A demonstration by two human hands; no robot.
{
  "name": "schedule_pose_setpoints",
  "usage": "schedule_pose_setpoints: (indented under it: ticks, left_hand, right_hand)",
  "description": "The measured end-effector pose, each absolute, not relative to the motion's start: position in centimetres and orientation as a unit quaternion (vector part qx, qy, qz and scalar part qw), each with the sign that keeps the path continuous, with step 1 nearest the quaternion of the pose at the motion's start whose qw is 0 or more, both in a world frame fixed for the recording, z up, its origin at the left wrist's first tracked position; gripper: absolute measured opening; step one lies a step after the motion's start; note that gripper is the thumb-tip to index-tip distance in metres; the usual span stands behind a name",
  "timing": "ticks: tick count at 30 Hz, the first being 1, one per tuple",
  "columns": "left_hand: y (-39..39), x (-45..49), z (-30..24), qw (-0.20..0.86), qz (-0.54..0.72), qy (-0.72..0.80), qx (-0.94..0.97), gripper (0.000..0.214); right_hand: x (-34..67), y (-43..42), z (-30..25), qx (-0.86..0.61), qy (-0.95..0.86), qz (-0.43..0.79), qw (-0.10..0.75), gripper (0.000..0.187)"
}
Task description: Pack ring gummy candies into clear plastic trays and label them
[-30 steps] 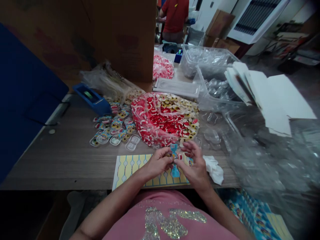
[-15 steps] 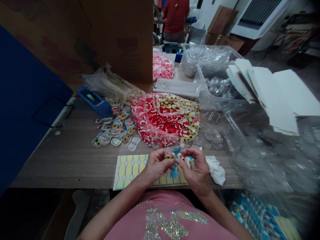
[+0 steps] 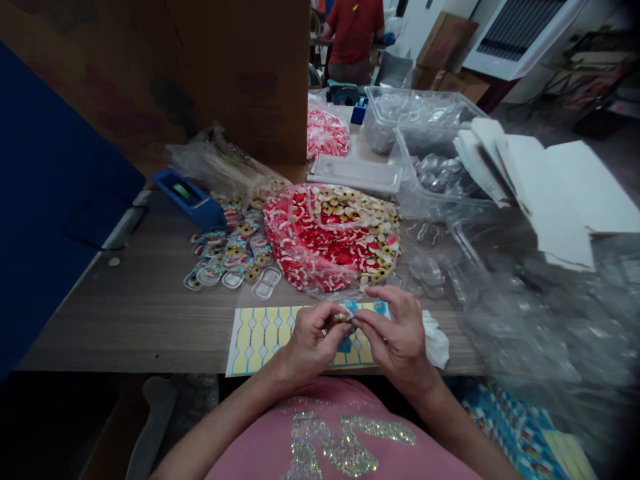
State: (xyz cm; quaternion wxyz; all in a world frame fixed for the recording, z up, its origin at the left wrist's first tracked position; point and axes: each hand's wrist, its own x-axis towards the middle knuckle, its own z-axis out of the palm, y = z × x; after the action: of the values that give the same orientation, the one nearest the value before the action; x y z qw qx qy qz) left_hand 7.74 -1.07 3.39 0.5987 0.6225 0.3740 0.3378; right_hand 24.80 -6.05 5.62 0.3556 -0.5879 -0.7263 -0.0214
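My left hand (image 3: 313, 339) is closed, pinching a small clear plastic case (image 3: 340, 319) with round pieces in it. A blue printed sticker label (image 3: 345, 345) hangs from the case. My right hand (image 3: 400, 331) pinches the label's upper end between thumb and fingertips, its other fingers raised. The fingers partly hide case and label. Beneath both hands lies a sticker sheet (image 3: 257, 339) with yellow backing. A pile of labelled cases (image 3: 235, 257) sits to the left, with an unlabelled clear case (image 3: 267, 283) beside it.
A plastic bag of red, white and yellow pieces (image 3: 325, 243) lies ahead. To its left are a blue tape dispenser (image 3: 187, 200) and a tall cardboard box (image 3: 240, 87). Clear bins (image 3: 400, 157) and white cards (image 3: 565, 193) stand right, near crumpled white paper (image 3: 436, 339).
The case and label have been tilted between my fingers. My right hand has turned and shifted slightly right, with its fingers lifted more.
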Motion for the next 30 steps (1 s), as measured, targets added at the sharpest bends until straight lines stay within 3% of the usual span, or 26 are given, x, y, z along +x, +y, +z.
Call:
schedule_pose_setpoints:
  ticks: [13, 16, 19, 22, 24, 26, 30]
  left_hand:
    - [-0.9, 7.3, 2.4, 0.652, 0.363, 0.389, 0.54, 0.026]
    - [-0.7, 7.3, 3.1, 0.677, 0.375, 0.39, 0.499, 0.026]
    - [-0.5, 7.6, 3.5, 0.684, 0.399, 0.402, 0.461, 0.03]
    - [-0.3, 8.0, 3.3, 0.682, 0.432, 0.412, 0.423, 0.036]
    - [-0.1, 8.2, 3.0, 0.692, 0.437, 0.407, 0.405, 0.038]
    - [0.1, 8.0, 2.8, 0.715, 0.414, 0.387, 0.41, 0.038]
    - [1.2, 7.0, 3.2, 0.687, 0.292, 0.349, 0.567, 0.027]
  right_hand:
    - [26.0, -4.2, 7.0, -0.509, -0.74, 0.335, 0.285, 0.012]
    - [25.2, -4.2, 6.0, -0.48, -0.681, 0.444, 0.329, 0.016]
    - [23.7, -4.5, 4.3, -0.479, -0.546, 0.538, 0.428, 0.013]
    - [22.1, -4.8, 2.7, -0.507, -0.395, 0.54, 0.543, 0.006]
    - [21.9, -4.7, 2.2, -0.522, -0.37, 0.514, 0.572, 0.004]
    - [22.5, -4.2, 2.5, -0.538, -0.434, 0.478, 0.542, 0.006]
    - [24.7, -2.2, 4.5, -0.525, -0.659, 0.4, 0.36, 0.012]
